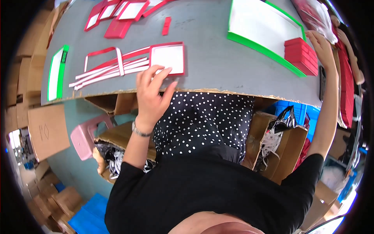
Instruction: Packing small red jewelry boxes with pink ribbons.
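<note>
My left hand (152, 95) is over the near edge of a small red box tray (167, 56) with a white inside. Its fingers are spread and bent, the tips at the tray's lower left corner; nothing shows between them. Left of that tray lie several red and white strips (113, 72), one bent into a square loop. Out to the right, my right hand (321, 46) stretches its fingers beside a stack of small red boxes (300, 56). Whether it touches the stack is hard to tell. Those boxes sit at the right end of a large green-edged white tray (253, 43).
More red trays (132, 10) lie at the far left, with a small red piece (166, 26) nearby. A narrow green-edged lid (55, 76) is at the table's left end. A dark phone-like object (322, 84) lies by my right forearm. Cartons of strip scraps (272, 144) stand below.
</note>
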The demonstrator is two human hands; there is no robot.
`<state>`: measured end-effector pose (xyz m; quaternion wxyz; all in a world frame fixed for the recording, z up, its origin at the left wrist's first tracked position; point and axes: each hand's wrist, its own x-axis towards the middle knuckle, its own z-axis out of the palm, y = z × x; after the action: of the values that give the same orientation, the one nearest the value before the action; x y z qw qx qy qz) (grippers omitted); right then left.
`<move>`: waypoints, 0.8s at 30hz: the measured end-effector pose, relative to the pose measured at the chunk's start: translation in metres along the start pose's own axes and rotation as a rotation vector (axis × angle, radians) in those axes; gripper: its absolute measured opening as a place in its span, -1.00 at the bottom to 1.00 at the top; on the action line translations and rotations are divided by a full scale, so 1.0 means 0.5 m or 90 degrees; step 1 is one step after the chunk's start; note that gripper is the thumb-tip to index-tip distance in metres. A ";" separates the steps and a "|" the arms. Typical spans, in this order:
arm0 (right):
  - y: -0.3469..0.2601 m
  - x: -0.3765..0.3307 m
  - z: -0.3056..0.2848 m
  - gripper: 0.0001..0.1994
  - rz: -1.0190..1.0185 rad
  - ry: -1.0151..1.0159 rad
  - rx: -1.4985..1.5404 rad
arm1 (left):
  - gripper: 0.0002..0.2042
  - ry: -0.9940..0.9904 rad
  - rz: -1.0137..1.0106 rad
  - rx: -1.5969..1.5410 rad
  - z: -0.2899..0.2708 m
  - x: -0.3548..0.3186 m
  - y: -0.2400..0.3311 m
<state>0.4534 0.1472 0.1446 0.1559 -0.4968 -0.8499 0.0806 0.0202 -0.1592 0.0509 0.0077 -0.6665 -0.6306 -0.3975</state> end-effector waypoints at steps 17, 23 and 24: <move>-0.522 -0.106 0.302 -0.84 -0.398 -0.048 0.130 | -0.84 0.031 -0.005 0.171 -0.010 0.080 -0.182; -0.522 -0.114 0.279 -0.87 -0.347 0.014 0.162 | -0.88 -0.129 -0.006 0.065 -0.013 0.121 -0.232; -0.524 -0.120 0.274 -0.87 -0.337 0.028 0.164 | -0.90 -0.125 0.016 0.068 -0.016 0.127 -0.227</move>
<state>0.2190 -0.0315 0.0813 0.2518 -0.2356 -0.9292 0.1331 -0.0873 -0.0872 0.0349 -0.0136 -0.7087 -0.6402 -0.2960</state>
